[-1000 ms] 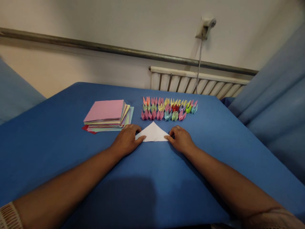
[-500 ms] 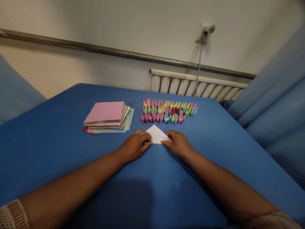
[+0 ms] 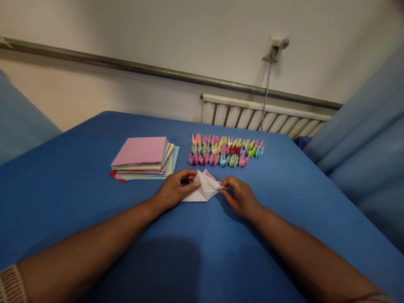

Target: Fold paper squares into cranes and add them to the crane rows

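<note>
A partly folded sheet of origami paper (image 3: pixel 205 189), white with a little pink showing at its upper edge, lies between my hands on the blue-covered table (image 3: pixel 151 261). My left hand (image 3: pixel 176 187) grips its left side, the thumb on top and the fingers behind. At the right corner my right hand (image 3: pixel 238 193) pinches the paper between thumb and fingers, and that corner is lifted with the layers spread apart. Just beyond the paper stand rows of small folded paper cranes (image 3: pixel 225 150) in several colours.
Left of the cranes sits a stack of coloured paper (image 3: pixel 139 151), pink on top. Behind the table are a wall rail (image 3: pixel 158 71), a radiator (image 3: pixel 252 111) and a wall socket (image 3: pixel 272 49) with a cord. Blue curtains (image 3: pixel 366 139) hang at the right and left.
The paper was a flat white triangle; now its right corner is raised and its layers open, showing pink. My right hand has lifted that corner, and my left hand has shifted slightly left.
</note>
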Tool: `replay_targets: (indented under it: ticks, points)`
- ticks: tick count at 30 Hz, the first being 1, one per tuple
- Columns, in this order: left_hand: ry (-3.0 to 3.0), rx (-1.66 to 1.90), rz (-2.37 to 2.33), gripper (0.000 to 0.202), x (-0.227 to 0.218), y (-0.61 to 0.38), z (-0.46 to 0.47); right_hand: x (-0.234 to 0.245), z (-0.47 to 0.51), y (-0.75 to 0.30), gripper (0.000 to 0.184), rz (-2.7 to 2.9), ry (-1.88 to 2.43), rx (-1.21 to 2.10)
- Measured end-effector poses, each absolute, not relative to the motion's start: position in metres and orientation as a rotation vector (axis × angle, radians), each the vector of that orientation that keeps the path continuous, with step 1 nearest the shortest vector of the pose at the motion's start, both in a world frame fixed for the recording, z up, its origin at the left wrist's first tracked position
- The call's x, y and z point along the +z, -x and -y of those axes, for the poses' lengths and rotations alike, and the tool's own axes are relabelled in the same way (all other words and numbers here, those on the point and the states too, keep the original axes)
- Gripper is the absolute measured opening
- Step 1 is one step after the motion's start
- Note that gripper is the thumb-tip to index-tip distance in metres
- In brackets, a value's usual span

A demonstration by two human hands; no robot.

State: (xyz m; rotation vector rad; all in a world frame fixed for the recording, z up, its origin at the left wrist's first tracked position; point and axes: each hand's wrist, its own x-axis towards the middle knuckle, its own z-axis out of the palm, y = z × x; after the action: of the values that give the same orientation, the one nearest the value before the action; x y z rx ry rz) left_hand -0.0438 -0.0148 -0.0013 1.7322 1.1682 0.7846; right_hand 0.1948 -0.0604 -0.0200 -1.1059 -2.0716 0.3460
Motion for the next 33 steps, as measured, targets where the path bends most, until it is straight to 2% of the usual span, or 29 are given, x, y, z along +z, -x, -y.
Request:
replay_targets:
  ticks: [5, 6, 10, 13, 18, 24, 29, 33]
  points:
    - [-1.489, 0.935, -1.05, 0.074, 0.004, 0.04, 0.022, -0.02, 0.063, -0.198, 0.021, 2.001, 1.102, 0.279]
    - [-1.459, 0.914, -1.022, 0.071, 0.005, 0.04, 0.023, -0.02, 0.064, -0.198, 0.027, 1.986, 1.102, 0.286]
    - [-1.514, 0.752, -1.031, 0.038, 0.011, 0.041, 0.031, -0.018, 0.066, -0.196, 0.043, 1.983, 1.142, 0.412]
    - [-1.657, 0.719, -1.058, 0.032, 0.017, 0.04, 0.037, -0.013, 0.068, -0.194, 0.048, 1.994, 1.151, 0.556]
    - [-1.765, 0.649, -1.036, 0.029, 0.025, 0.036, 0.046, -0.01, 0.069, -0.188, 0.017, 1.944, 1.113, 0.714]
    - [-1.859, 0.624, -1.05, 0.034, 0.023, 0.037, 0.046, -0.013, 0.069, -0.185, 0.023, 1.873, 1.176, 0.818]
    - [-1.997, 0.63, -1.175, 0.029, 0.015, 0.04, 0.037, -0.023, 0.059, -0.189, 0.026, 1.728, 1.309, 0.775]
    - [-2.095, 0.612, -1.364, 0.037, 0.007, 0.041, 0.025, -0.027, 0.045, -0.2, 0.016, 1.805, 1.521, 0.595]
